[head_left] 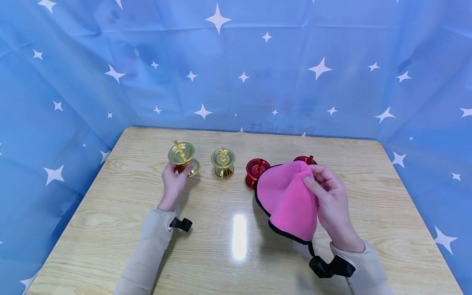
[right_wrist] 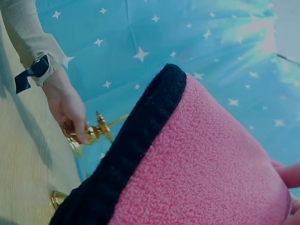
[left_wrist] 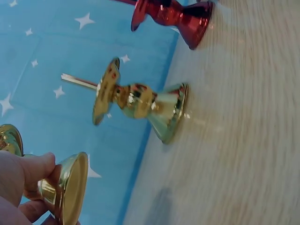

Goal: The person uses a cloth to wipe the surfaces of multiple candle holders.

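My left hand point(head_left: 173, 186) grips a gold candle holder point(head_left: 181, 153) by its stem. In the left wrist view that candle holder's base point(left_wrist: 75, 190) appears raised off the table. Beside it a second gold candle holder point(head_left: 223, 159) stands upright, untouched. Over on the right, my right hand point(head_left: 332, 200) pinches a pink cloth point(head_left: 289, 200) with black edging between thumb and fingers, and the cloth hangs down in folds. Behind the cloth are a red candle holder point(head_left: 254, 170) and another red one point(head_left: 305, 159), both partly hidden.
All of this is on a light wooden table point(head_left: 217, 254) with a bright reflection at its middle. A blue curtain point(head_left: 236, 53) with white stars hangs behind the table and along its sides. Black wrist mounts point(head_left: 332, 267) sit on both forearms.
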Motion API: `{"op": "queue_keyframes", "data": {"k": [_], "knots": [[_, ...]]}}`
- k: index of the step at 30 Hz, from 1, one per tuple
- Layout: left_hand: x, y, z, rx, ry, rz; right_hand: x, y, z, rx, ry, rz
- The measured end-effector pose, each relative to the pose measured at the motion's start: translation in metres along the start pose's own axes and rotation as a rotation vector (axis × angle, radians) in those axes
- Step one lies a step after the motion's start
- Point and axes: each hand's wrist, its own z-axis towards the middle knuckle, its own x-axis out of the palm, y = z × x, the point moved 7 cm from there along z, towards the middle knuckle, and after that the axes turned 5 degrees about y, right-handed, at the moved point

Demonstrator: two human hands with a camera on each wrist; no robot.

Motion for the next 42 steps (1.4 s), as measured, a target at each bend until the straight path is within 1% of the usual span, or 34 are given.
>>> {"op": "queue_keyframes", "data": {"k": [3, 10, 15, 18, 20, 23, 28, 31, 33, 35, 39, 42], "knots": [[-0.001, 0.007, 0.003, -0.036, 0.001, 0.014, -0.005, 0.004, -0.001, -0.007, 0.005, -0.003], [0.0, 0.025, 0.006, -0.144, 0.03, 0.002, -0.019, 0.01, -0.008, -0.014, 0.002, -0.038], [0.001, 0.033, 0.008, -0.184, 0.031, -0.016, -0.032, 0.011, -0.015, -0.012, 0.018, -0.072], [0.001, 0.036, 0.008, -0.213, 0.033, -0.042, -0.042, 0.007, -0.017, 0.009, 0.03, -0.118], [0.002, 0.038, 0.008, -0.232, 0.04, -0.05, -0.051, 0.003, -0.019, 0.041, 0.039, -0.172], [0.002, 0.04, 0.008, -0.25, 0.049, -0.047, -0.066, -0.004, -0.02, 0.109, 0.046, -0.272], [0.001, 0.043, 0.009, -0.256, 0.058, -0.025, -0.1, -0.02, -0.02, 0.232, 0.032, -0.416], [0.0, 0.044, 0.009, -0.257, 0.061, -0.023, -0.119, -0.026, -0.019, 0.261, 0.013, -0.575], [0.0, 0.044, 0.009, -0.254, 0.056, -0.019, -0.129, -0.028, -0.017, 0.259, 0.004, -0.693], [-0.001, 0.045, 0.009, -0.251, 0.052, -0.018, -0.136, -0.028, -0.016, 0.233, -0.005, -0.836], [-0.001, 0.046, 0.009, -0.243, 0.05, -0.008, -0.146, -0.03, -0.012, 0.179, 0.013, -1.057], [-0.001, 0.047, 0.009, -0.243, 0.051, -0.005, -0.153, -0.034, -0.01, 0.136, 0.045, -1.215]]}}
